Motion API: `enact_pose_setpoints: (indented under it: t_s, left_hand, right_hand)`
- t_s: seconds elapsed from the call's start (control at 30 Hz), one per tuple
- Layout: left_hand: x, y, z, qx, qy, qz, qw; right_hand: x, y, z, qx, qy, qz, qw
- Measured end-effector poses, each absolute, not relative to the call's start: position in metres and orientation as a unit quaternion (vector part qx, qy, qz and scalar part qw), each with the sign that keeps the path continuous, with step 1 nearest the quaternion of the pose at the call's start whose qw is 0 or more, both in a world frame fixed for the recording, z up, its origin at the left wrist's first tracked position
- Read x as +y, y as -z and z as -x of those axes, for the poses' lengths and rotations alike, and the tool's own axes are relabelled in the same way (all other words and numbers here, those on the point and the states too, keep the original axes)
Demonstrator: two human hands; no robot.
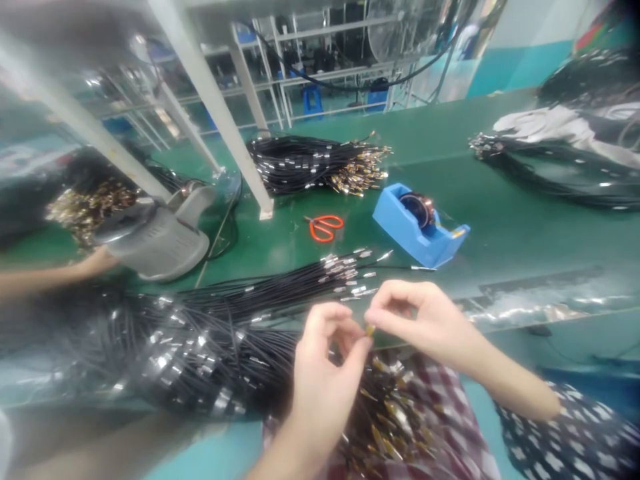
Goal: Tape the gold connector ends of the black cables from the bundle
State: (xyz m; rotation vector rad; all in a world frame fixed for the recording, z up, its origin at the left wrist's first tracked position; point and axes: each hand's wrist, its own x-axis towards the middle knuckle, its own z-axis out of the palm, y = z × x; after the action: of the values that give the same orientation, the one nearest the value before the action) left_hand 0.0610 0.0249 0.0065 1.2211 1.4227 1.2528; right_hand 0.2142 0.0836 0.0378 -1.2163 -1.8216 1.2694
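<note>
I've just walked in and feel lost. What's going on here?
The person's left hand and right hand meet at a small yellowish piece, held in their fingers. Black cables lie bundled beside the left hand; yellowish ends rest over a checked cloth below. Red scissors and a blue tape dispenser lie on the green table beyond.

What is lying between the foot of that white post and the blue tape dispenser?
Red-handled scissors lie between them on the green tabletop, as the head view shows.
</note>
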Motion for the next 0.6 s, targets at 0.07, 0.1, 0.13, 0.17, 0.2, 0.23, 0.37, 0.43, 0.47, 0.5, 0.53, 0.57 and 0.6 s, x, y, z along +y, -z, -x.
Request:
enact_pose_setpoints:
  t_s: [0.07, 0.1, 0.13, 0.17, 0.2, 0.23, 0.37, 0.43, 0.47, 0.5, 0.53, 0.57, 0.6]
  left_hand:
    - [0.022, -0.004, -0.061, 0.577, -0.497, -0.507, 0.404]
    - [0.022, -0.004, -0.061, 0.579, -0.495, -0.512, 0.397]
    - [0.021, -0.005, -0.060, 0.580, -0.491, -0.515, 0.395]
    - [0.022, -0.007, -0.059, 0.582, -0.484, -0.519, 0.397]
    - [0.024, -0.010, -0.057, 0.586, -0.471, -0.525, 0.400]
    - [0.026, -0.012, -0.055, 0.588, -0.452, -0.534, 0.406]
    - [0.039, -0.022, -0.048, 0.562, -0.341, -0.586, 0.474]
    - [0.044, -0.023, -0.046, 0.530, -0.321, -0.585, 0.523]
    - [0.045, -0.023, -0.046, 0.519, -0.326, -0.577, 0.540]
    - [0.045, -0.022, -0.046, 0.512, -0.335, -0.568, 0.550]
    - [0.045, -0.022, -0.047, 0.511, -0.345, -0.560, 0.553]
    - [0.043, -0.022, -0.048, 0.516, -0.354, -0.556, 0.547]
    - [0.042, -0.021, -0.049, 0.526, -0.363, -0.554, 0.533]
  right_hand:
    - [0.083, -0.034, -0.215, -0.679, -0.484, 0.466, 0.296]
    - [0.083, -0.032, -0.215, -0.676, -0.488, 0.465, 0.296]
    - [0.083, -0.031, -0.215, -0.675, -0.493, 0.460, 0.299]
    - [0.082, -0.031, -0.215, -0.676, -0.498, 0.450, 0.305]
    - [0.081, -0.030, -0.216, -0.677, -0.501, 0.438, 0.314]
    - [0.081, -0.030, -0.216, -0.679, -0.501, 0.428, 0.323]
    - [0.079, -0.029, -0.219, -0.690, -0.502, 0.400, 0.334]
    - [0.079, -0.028, -0.220, -0.693, -0.504, 0.391, 0.336]
    - [0.078, -0.027, -0.220, -0.695, -0.502, 0.389, 0.338]
    - [0.078, -0.027, -0.220, -0.697, -0.498, 0.389, 0.339]
    - [0.078, -0.026, -0.220, -0.698, -0.493, 0.393, 0.340]
    - [0.078, -0.025, -0.220, -0.698, -0.488, 0.398, 0.339]
    - [0.077, -0.025, -0.220, -0.697, -0.484, 0.407, 0.339]
